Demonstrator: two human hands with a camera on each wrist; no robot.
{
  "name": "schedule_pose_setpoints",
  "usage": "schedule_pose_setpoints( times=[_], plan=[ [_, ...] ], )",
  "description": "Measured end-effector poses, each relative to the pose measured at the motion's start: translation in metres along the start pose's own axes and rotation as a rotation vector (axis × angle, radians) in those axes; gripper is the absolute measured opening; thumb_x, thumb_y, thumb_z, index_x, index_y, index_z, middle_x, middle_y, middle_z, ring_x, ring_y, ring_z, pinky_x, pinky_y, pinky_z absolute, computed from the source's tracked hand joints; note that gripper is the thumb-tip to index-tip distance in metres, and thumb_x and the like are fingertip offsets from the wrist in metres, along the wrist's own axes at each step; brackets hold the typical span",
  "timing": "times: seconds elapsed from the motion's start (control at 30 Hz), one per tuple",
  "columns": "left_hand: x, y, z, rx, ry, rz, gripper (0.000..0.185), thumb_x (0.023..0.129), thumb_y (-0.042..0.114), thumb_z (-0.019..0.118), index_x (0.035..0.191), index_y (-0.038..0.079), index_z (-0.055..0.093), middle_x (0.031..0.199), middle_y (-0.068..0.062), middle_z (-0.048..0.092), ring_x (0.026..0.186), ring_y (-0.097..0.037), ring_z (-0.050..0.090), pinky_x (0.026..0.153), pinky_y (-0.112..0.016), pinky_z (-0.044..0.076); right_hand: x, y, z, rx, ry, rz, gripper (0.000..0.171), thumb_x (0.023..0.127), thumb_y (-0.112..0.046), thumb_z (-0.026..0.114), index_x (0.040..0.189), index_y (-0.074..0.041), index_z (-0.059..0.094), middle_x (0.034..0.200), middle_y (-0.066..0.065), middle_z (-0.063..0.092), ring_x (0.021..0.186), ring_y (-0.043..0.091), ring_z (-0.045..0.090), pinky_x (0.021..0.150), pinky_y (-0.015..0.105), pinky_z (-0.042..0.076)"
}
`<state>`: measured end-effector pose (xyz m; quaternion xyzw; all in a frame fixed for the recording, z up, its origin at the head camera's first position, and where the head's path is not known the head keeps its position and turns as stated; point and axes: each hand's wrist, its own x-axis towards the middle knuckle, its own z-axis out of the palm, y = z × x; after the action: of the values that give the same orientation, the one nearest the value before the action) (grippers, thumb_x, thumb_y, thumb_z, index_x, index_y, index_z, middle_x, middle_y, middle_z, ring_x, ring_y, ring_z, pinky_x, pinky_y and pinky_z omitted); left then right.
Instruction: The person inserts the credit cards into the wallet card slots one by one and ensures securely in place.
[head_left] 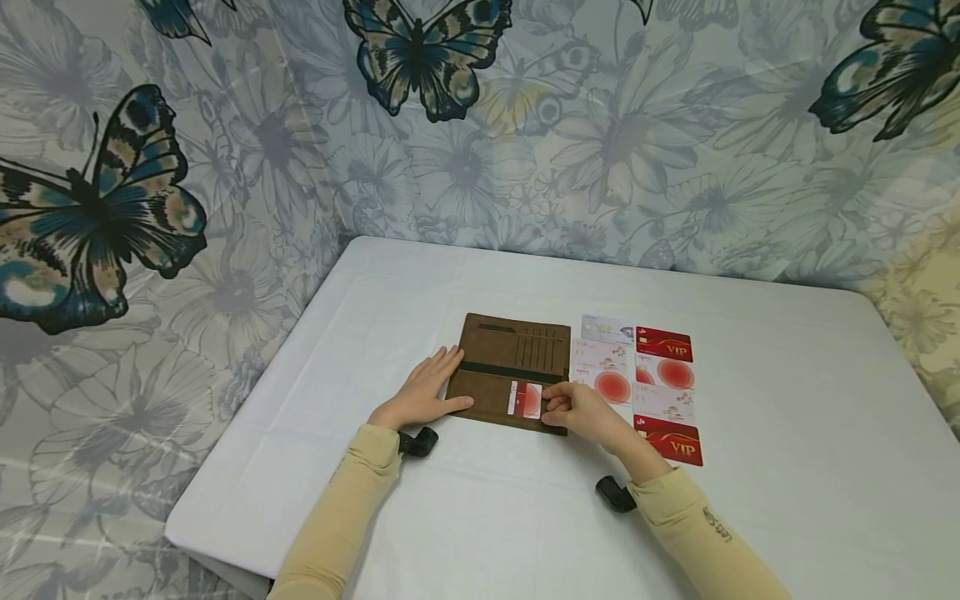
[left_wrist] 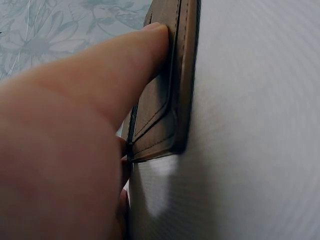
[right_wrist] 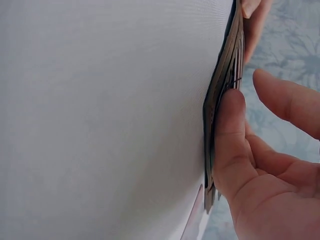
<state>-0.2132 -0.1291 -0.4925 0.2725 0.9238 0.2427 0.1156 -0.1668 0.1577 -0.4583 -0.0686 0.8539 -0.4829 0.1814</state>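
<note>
A brown bifold wallet (head_left: 487, 342) lies spread open on the white table, with slots along its far half and a dark fold across the middle. Several cards (head_left: 531, 401) in white, red and pink show at the right of its near half. My left hand (head_left: 423, 390) rests on the wallet's left edge, fingers straight, thumb on the near half. At the right edge, beside those cards, is my right hand (head_left: 588, 412). In the right wrist view, one of its fingertips (right_wrist: 231, 107) is right at the wallet's edge, while another finger stands apart with nothing between them.
Right of the wallet, loose cards lie in two overlapping columns: a silver card (head_left: 606, 327) and pale cards with a red circle on the left, red VIP cards (head_left: 666, 343) and pale ones on the right. Patterned butterfly cloth (head_left: 465, 183) hangs behind the table (head_left: 787, 375).
</note>
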Motion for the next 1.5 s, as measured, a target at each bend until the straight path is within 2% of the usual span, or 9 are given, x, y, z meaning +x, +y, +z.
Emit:
schedule_pose_setpoints(
  times=[0.27, 0.7, 1.07, 1.5],
  plan=[
    [-0.0011, 0.0014, -0.0005, -0.010, 0.003, 0.003, 0.084, 0.091, 0.049, 0.053, 0.149, 0.007, 0.010, 0.154, -0.010, 0.006, 0.139, -0.024, 0.001, 0.110, -0.043, 0.002, -0.0015, -0.0017, -0.0009, 0.008, -0.020, 0.000, 0.030, 0.079, -0.001, 0.069, 0.105, 0.009, 0.059, 0.081, 0.007, 0.055, 0.073, 0.018, 0.050, 0.062, 0.025, 0.046],
    [-0.0018, 0.0031, -0.0025, -0.008, 0.002, 0.006, 0.084, 0.091, 0.048, 0.053, 0.149, 0.007, 0.010, 0.154, -0.011, 0.007, 0.139, -0.025, 0.000, 0.110, -0.044, 0.002, -0.0004, 0.0015, -0.0026, 0.017, -0.122, -0.111, 0.036, 0.078, 0.001, 0.071, 0.107, 0.012, 0.054, 0.082, 0.008, 0.054, 0.073, 0.018, 0.050, 0.060, 0.023, 0.046],
    [-0.0005, 0.0010, -0.0007, -0.013, 0.001, 0.001, 0.084, 0.091, 0.049, 0.053, 0.150, 0.007, 0.010, 0.154, -0.009, 0.005, 0.139, -0.023, -0.001, 0.110, -0.044, 0.001, -0.0006, -0.0019, -0.0049, 0.009, -0.188, -0.156, 0.043, 0.076, 0.003, 0.073, 0.111, 0.013, 0.050, 0.083, 0.013, 0.050, 0.072, 0.018, 0.045, 0.057, 0.020, 0.040],
    [-0.0013, 0.0021, -0.0017, -0.014, -0.006, -0.004, 0.084, 0.090, 0.049, 0.053, 0.150, 0.008, 0.009, 0.154, -0.009, 0.005, 0.139, -0.022, -0.001, 0.110, -0.042, 0.001, -0.0032, -0.0045, -0.0068, -0.033, -0.204, -0.186, 0.045, 0.077, 0.000, 0.073, 0.114, 0.012, 0.052, 0.085, 0.012, 0.051, 0.076, 0.020, 0.047, 0.062, 0.020, 0.044]
  ],
)
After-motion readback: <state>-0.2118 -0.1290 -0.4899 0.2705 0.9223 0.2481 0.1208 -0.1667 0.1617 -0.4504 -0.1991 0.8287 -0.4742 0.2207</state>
